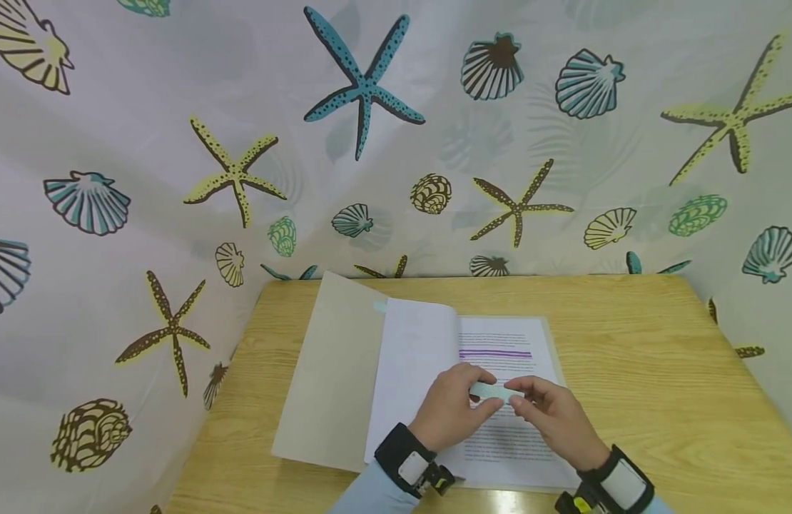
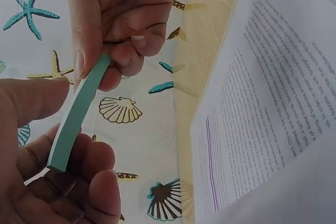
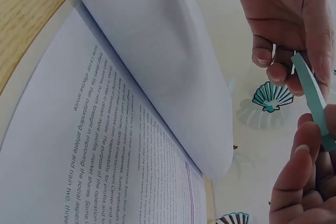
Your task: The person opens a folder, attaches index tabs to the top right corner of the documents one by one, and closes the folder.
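A thin light-green strip, which looks like a pad of sticky tabs (image 1: 491,390), is held above the printed page (image 1: 511,435). My left hand (image 1: 450,405) pinches one end of it between thumb and fingers. The other end is between the thumb and fingers of my right hand (image 1: 559,417). In the left wrist view the sticky tab pad (image 2: 79,111) bends slightly, its layered edge pale. Seen from the right wrist, the same pad (image 3: 311,95) spans both hands. Purple lines (image 1: 495,353) mark text near the top of the page.
The open booklet lies on a wooden table (image 1: 659,392), its cover (image 1: 332,385) and a blank leaf (image 1: 412,364) turned to the left. A pale green tab (image 1: 379,306) sticks out at that leaf's upper edge. A curtain with shells and starfish (image 1: 370,178) hangs behind.
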`<state>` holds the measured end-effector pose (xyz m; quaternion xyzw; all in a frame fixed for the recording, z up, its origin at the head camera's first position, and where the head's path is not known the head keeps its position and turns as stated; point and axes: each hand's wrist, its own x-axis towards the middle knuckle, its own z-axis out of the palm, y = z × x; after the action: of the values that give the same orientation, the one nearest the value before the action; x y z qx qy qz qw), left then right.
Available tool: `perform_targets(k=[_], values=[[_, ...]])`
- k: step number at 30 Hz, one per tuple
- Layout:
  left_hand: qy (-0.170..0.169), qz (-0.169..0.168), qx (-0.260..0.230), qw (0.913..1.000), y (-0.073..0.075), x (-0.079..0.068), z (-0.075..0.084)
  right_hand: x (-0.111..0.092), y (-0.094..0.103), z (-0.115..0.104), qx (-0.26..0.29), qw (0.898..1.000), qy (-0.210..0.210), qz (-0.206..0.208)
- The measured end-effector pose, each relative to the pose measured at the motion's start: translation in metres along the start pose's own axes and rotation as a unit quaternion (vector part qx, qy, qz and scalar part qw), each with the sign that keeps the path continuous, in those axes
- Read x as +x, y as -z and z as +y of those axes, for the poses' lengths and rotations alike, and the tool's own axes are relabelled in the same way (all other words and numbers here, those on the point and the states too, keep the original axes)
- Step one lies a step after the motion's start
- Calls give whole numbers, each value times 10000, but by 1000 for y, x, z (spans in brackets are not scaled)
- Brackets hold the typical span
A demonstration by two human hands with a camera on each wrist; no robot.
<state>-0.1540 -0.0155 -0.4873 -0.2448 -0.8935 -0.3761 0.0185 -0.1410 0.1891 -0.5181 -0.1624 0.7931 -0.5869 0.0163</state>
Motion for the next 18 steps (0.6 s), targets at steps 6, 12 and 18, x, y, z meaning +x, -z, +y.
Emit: perform_targets(k=[6,12,18], values=[[-22,-20,95,10000,4,-3,-3,2,-2,-2,-61,9999,105,22],[-114,55,104,9999,5,-5,-5,4,-5,-5,-53,10000,-56,42],[-111,48,40,9999,4,-5,-5,5,-7,-10,-98,9993,-331,162]])
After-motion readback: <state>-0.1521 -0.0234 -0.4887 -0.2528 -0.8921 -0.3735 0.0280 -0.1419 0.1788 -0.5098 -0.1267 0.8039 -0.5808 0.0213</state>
